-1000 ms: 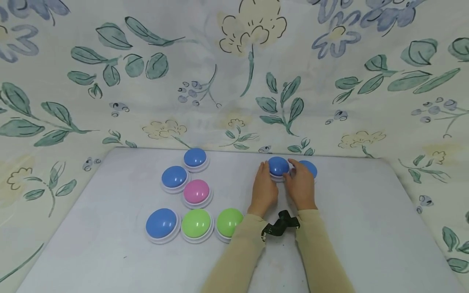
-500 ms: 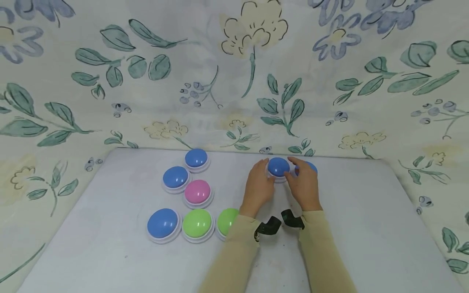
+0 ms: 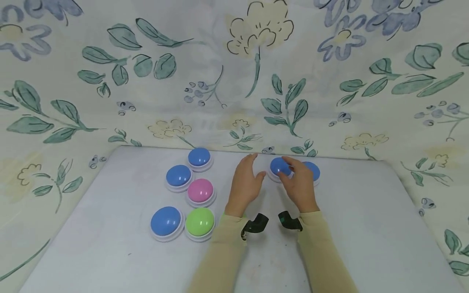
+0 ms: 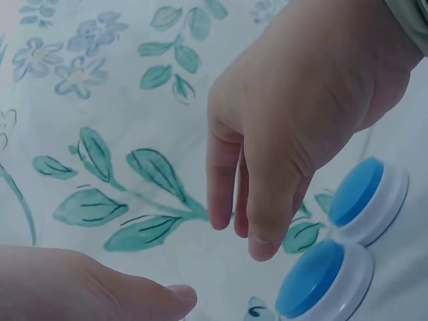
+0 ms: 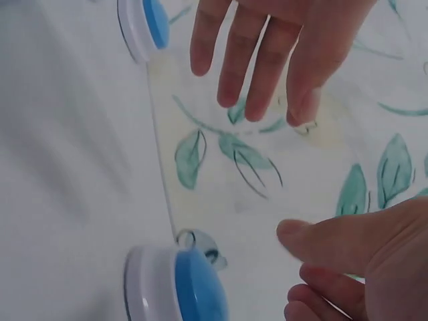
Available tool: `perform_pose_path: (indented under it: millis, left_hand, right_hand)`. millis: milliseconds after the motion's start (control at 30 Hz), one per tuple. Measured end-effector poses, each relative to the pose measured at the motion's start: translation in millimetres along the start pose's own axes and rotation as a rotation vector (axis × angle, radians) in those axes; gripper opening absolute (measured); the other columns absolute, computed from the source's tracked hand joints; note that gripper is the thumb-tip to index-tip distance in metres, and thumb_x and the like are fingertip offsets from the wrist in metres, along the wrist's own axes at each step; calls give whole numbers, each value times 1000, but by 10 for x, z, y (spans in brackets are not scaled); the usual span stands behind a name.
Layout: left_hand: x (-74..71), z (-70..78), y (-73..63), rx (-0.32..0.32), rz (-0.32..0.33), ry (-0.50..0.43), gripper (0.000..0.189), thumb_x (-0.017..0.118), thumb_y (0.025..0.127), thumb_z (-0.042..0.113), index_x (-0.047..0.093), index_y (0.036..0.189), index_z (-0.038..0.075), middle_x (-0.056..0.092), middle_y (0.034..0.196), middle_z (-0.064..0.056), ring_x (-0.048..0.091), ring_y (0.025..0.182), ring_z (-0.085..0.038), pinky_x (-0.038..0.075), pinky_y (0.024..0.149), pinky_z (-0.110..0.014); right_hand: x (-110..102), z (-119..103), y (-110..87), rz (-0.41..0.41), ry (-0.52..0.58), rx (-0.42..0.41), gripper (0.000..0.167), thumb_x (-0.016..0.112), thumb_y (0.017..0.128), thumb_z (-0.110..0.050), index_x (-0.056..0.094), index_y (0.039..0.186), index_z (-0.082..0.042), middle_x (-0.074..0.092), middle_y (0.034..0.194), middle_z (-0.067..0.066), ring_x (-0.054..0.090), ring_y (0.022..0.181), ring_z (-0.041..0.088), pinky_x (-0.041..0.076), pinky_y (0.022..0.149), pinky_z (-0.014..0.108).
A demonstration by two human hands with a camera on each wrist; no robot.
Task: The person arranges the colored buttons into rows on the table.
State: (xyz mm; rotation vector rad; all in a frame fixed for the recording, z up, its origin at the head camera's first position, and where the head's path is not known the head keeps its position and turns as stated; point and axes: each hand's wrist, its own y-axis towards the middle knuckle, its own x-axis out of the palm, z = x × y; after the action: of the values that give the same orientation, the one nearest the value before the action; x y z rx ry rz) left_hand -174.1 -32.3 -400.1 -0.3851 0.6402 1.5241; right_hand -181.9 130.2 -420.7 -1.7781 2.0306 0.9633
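Note:
In the head view, a blue push button (image 3: pixel 280 167) with a white base stands near the table's far edge. My right hand (image 3: pixel 300 185) is over its right side with thumb and index finger apart. In the right wrist view that right hand (image 5: pixel 374 257) shows a gap between itself and the blue button (image 5: pixel 200 287). A second blue button (image 3: pixel 311 171) stands just to the right, partly behind the hand. My left hand (image 3: pixel 243 185) is raised left of the first button, fingers extended, thumb spread, holding nothing. The left wrist view shows the right hand (image 4: pixel 281 127) clear of both blue buttons.
On the left stand more domed buttons: blue ones (image 3: pixel 199 156) (image 3: pixel 178 176) (image 3: pixel 165 221), a pink one (image 3: pixel 200 190) and a green one (image 3: pixel 200 221), its right edge by my left sleeve (image 3: pixel 223 248). Floral cloth (image 3: pixel 205 118) rises behind the white table (image 3: pixel 110 228).
My left hand has let go of the first blue button and moved left. My right hand has eased off that button. The left sleeve now covers the right green button. The head view has shifted slightly.

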Motion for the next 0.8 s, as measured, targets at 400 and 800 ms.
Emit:
perform_pose_path:
  millis: [400,800]
  left_hand:
    - [-376,-175,-19,-75,20,74,59,67,96,15,45,149,2,41,154,-20,37,144,-36,31,118,-50]
    - [-779,-426,5,-69,35,156,60,66,96,14,42,148,-3,41,153,-25,35,144,-41,28,119,-52]
  right_hand:
    - [158,-195,51,-62,88,-50,51,77,89,-11,60,136,-1,61,137,17,60,123,36,49,104,48]
    - [481,-328,190,-168,61,-43,52,76,91,-15,59,138,-5,59,139,17,59,124,36,50,104,46]
